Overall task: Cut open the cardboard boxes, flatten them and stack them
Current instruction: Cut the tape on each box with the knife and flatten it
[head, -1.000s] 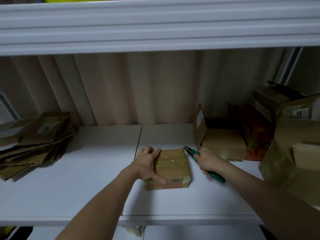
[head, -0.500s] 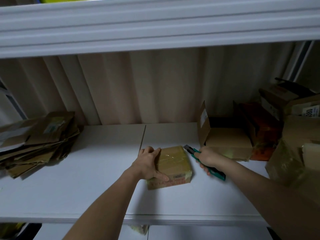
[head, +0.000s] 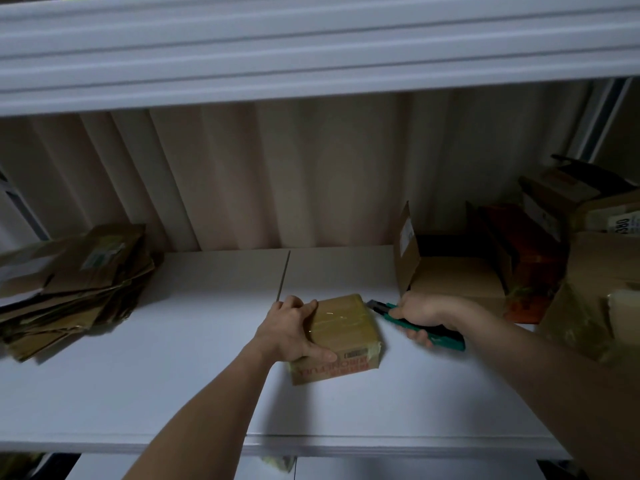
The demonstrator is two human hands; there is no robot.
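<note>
Flattened cardboard stack far left on white shelf. Left hand mid-shelf, grip clamped over left side of small taped box. Right hand just right of box, grip clenched on green utility knife, tip at box's far right corner. Open cartons crowd right end, close behind right hand.

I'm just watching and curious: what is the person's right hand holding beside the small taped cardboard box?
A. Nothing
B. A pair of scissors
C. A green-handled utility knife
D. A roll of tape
C: the right hand grips a green-handled utility knife with its tip at the far right corner of the small taped cardboard box, which the left hand steadies on the white shelf.
</note>
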